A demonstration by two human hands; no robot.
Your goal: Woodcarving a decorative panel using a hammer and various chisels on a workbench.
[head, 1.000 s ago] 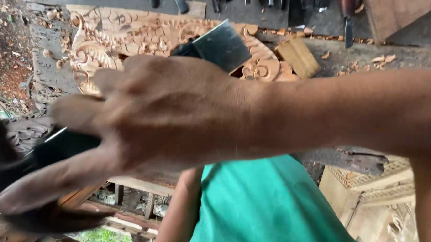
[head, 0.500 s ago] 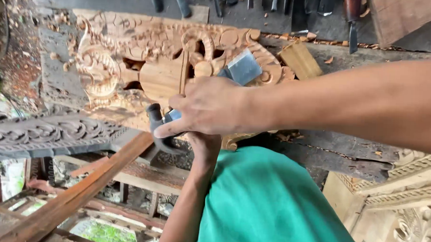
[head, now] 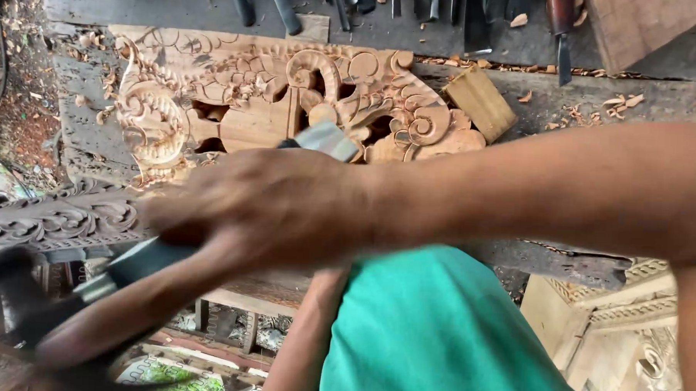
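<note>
**Hand and brush swing across the carved panel**

Workshop surface [head: 660, 98] of dark, worn wood, strewn with shavings, carries the work. On it lies a pale carved panel [head: 274, 108] of scrolls and pierced openings, flat, its long edge running left to right.

Right hand [head: 278, 212]: clenched round a dark-handled tool, apparently a broad brush [head: 327, 138]; its pale grey end shows just past the knuckles, over the panel's middle. The handle runs down-left, heavily blurred.

Left hand: forearm [head: 305, 333] only, rising from below beside the teal shirt [head: 435, 337]; the hand itself is hidden behind the right one, so I cannot tell its grip.

Change: half a second ago the right hand sat smaller and higher, on the panel; now it is larger and lower-left, blurred. Reading: a sweeping stroke, not a cut.

Around: chisels [head: 558, 25] in a row along the far edge; a small wooden block [head: 481, 102] touching the panel's right end; a darker carved rail [head: 54, 220] at left.
</note>
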